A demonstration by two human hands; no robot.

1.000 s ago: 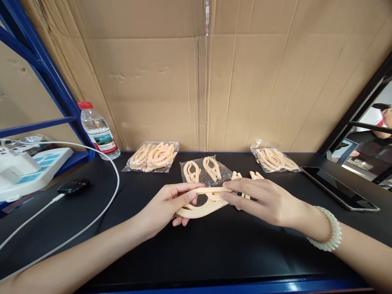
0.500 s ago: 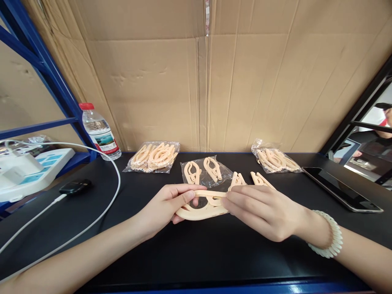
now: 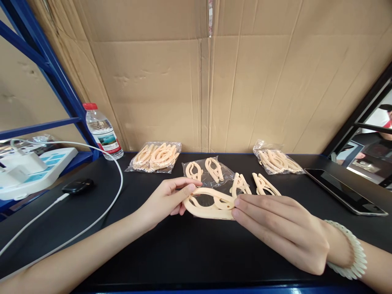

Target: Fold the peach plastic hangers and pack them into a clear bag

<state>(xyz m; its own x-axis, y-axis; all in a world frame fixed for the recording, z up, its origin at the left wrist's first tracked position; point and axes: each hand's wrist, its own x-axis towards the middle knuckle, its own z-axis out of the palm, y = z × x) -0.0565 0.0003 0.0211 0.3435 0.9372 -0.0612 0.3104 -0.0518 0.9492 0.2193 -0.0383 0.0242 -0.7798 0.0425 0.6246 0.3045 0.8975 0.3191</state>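
Holding cream folding hanger (image 3: 209,212) above black table (image 3: 183,253). Pinching rounded end with left hand (image 3: 171,196), nearly closed; gripping opposite end with right hand (image 3: 284,228), also nearly closed with fingers bunched. Noting plastic bag (image 3: 226,172) and two loose hangers (image 3: 257,184) just beyond.

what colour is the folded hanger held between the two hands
The folded hanger is a pale cream-beige, seen best in the head view.

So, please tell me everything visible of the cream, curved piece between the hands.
The cream, curved, plastic-looking piece is a smooth, elongated loop, open in the middle, with a smaller curved part inside. It is held crosswise above the black tabletop: the left hand pinches its left end, the right hand covers its other end.
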